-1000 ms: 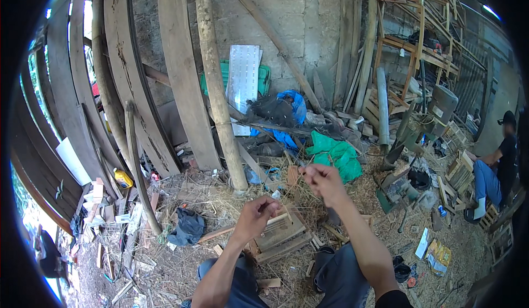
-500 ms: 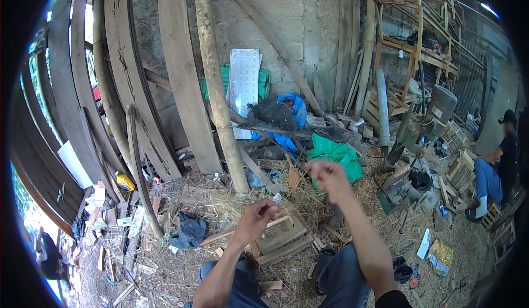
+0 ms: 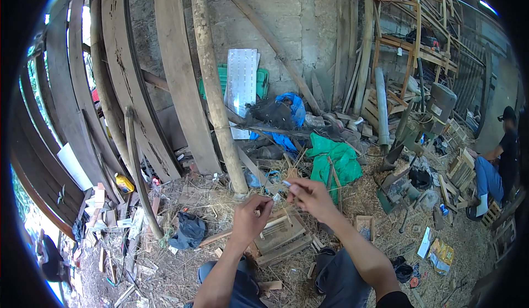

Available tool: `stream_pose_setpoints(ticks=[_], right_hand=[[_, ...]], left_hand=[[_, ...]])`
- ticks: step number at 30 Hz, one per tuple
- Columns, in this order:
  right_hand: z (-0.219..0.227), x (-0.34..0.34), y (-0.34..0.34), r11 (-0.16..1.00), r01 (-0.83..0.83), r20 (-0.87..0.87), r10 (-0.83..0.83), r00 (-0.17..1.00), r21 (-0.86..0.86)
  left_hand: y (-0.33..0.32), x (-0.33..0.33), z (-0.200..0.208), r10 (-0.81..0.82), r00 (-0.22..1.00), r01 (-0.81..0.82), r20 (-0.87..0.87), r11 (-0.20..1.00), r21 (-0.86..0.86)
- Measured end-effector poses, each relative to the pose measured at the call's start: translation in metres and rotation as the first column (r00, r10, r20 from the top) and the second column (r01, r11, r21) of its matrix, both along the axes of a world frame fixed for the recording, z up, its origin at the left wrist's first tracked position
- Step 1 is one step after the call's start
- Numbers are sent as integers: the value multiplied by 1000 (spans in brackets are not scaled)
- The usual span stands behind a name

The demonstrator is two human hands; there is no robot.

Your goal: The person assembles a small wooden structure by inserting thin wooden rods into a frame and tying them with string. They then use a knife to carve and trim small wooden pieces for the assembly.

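Observation:
My left hand is curled shut above the wooden crate-like piece on the ground between my feet. Whatever its fingers may pinch is too small to make out. Close beside it, slightly higher in the picture, my right hand is closed. A small, thin, white-tipped thing sticks out from its thumb and fingers toward the left hand; its kind cannot be told. The two hands are apart. A thin light wooden strip lies across the crate-like piece, just below the hands.
A green plastic sheet lies ahead, right of a leaning pole. A black plastic bag rests on straw and wood scraps at left. A small wooden box sits right of my knees. A person sits at far right.
My right hand has come down and left, closer to my left hand, uncovering the green sheet and the small wooden box. The white-tipped thing now shows. My left hand has barely moved.

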State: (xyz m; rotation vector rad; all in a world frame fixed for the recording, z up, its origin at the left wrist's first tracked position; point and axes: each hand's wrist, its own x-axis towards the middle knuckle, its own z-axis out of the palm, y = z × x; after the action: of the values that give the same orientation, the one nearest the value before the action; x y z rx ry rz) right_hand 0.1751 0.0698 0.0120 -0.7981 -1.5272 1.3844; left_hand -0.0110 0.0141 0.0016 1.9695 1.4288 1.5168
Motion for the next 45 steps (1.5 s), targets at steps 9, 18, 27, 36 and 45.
stream_pose_setpoints(ticks=[9,18,27,36,45], right_hand=[[-3,-5,2,997,2,-74,-8,997,-82],[1,8,8,982,16,-119,-39,992,-188],[3,17,18,975,59,-144,-91,985,-214],[6,31,24,968,19,-173,-64,983,-251],[9,27,23,966,10,-116,-42,992,-260]], left_hand=[[7,5,0,158,926,-20,-344,928,372],[5,8,-1,202,852,26,-483,906,423],[2,8,-3,168,871,47,-462,907,419],[2,4,-3,133,884,67,-448,912,405],[2,-1,-3,113,884,86,-453,914,396]])
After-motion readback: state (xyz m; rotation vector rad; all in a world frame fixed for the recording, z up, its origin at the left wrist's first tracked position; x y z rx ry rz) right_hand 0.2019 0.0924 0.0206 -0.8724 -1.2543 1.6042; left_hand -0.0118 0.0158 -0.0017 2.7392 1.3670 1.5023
